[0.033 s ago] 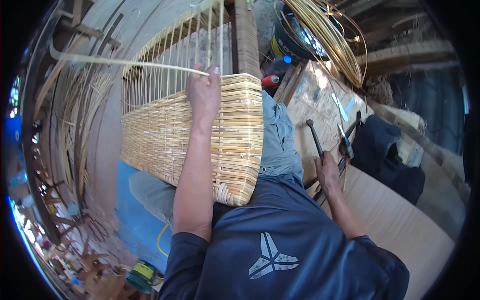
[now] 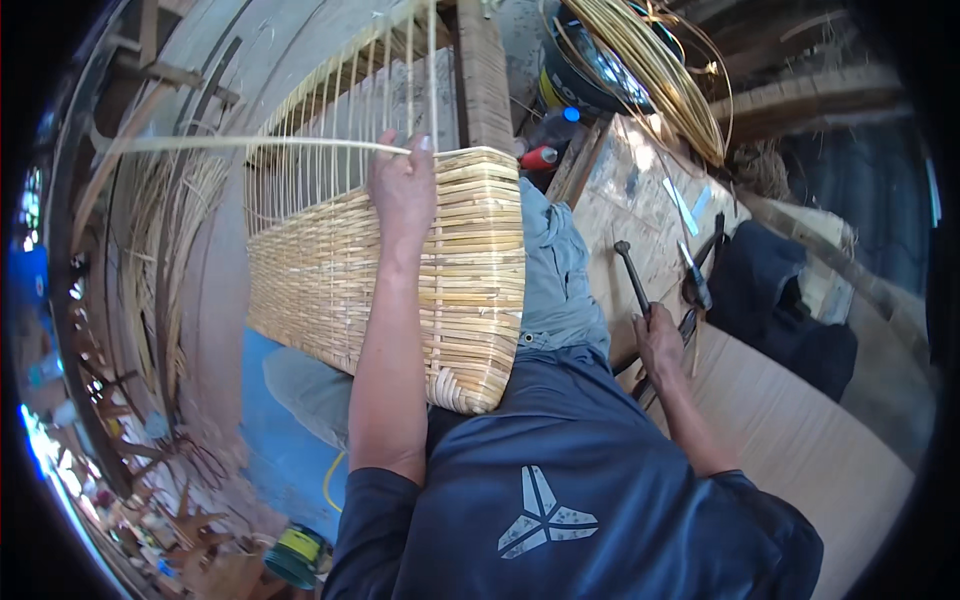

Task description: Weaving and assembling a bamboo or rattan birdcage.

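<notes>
My left hand point(image 2: 403, 195) is at the top edge of a woven rattan panel point(image 2: 320, 270), closed on a long pale rattan strip point(image 2: 270, 141). The strip stretches out leftward from my fingers, across the upright rattan stakes point(image 2: 340, 130). The panel leans over my lap, its right side wrapped in close rows. To the right, low over the workbench point(image 2: 640, 190), my right hand point(image 2: 660, 345) is wrapped round a dark, slim-shafted tool with a knobbed end point(image 2: 631, 275). My fingers hide its lower part.
A knife point(image 2: 693, 275), a pale blue strip point(image 2: 683, 208) and a dark cloth point(image 2: 765, 275) lie on the right. Behind them, a rattan coil point(image 2: 660, 70) rests on a black bucket point(image 2: 585, 75). A wooden post point(image 2: 485, 80) stands behind the panel; loose rattan point(image 2: 160, 260) leans at left.
The strip's far left end has swung a little lower. My left hand has shifted slightly left in the view; my right hand keeps its grip on the dark tool.
</notes>
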`<state>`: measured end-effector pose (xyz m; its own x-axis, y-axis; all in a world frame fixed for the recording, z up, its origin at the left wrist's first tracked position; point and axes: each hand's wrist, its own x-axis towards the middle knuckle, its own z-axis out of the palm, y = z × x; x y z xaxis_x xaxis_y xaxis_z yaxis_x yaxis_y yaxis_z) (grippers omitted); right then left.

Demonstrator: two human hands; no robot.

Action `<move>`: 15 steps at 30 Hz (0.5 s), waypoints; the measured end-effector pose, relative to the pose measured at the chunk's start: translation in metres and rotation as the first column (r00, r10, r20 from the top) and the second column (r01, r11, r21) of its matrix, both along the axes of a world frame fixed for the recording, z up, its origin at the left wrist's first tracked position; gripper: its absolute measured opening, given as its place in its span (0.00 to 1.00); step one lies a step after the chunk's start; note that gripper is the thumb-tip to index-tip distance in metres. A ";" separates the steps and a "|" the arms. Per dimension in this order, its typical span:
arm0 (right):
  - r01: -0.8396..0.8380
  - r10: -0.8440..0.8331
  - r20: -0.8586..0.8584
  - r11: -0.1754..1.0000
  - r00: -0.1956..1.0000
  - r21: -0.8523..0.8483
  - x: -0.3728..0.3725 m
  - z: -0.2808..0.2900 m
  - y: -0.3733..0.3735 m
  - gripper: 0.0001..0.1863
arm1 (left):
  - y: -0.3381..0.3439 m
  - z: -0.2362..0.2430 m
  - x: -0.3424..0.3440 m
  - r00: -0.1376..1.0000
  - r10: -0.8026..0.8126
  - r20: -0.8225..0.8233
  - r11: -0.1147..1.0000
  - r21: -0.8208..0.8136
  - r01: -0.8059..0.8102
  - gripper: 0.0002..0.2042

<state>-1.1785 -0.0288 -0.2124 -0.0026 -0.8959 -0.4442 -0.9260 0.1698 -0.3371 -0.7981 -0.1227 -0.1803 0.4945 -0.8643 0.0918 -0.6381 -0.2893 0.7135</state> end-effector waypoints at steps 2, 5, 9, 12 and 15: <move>-0.033 0.035 0.048 0.999 0.998 -0.032 -0.003 0.001 0.008 0.13 | 0.001 0.000 -0.001 0.998 -0.024 -0.055 1.000 -0.020 0.023 0.19; -0.115 0.191 0.331 0.965 0.924 -0.235 0.018 0.013 0.002 0.18 | 0.002 -0.001 -0.003 0.991 -0.005 -0.132 0.999 -0.049 -0.002 0.20; -0.297 0.289 0.786 0.944 0.546 -0.141 0.068 0.038 -0.012 0.31 | 0.003 -0.003 -0.003 0.982 -0.027 -0.189 1.000 -0.004 0.027 0.20; -0.393 0.422 0.790 0.884 0.445 -0.251 0.106 0.043 -0.027 0.32 | 0.002 -0.004 -0.003 0.963 0.007 -0.270 0.999 -0.033 -0.017 0.20; -0.429 0.538 0.717 0.829 0.443 -0.357 0.131 0.043 -0.029 0.32 | 0.001 -0.003 -0.004 0.970 0.029 -0.241 1.000 0.007 -0.028 0.21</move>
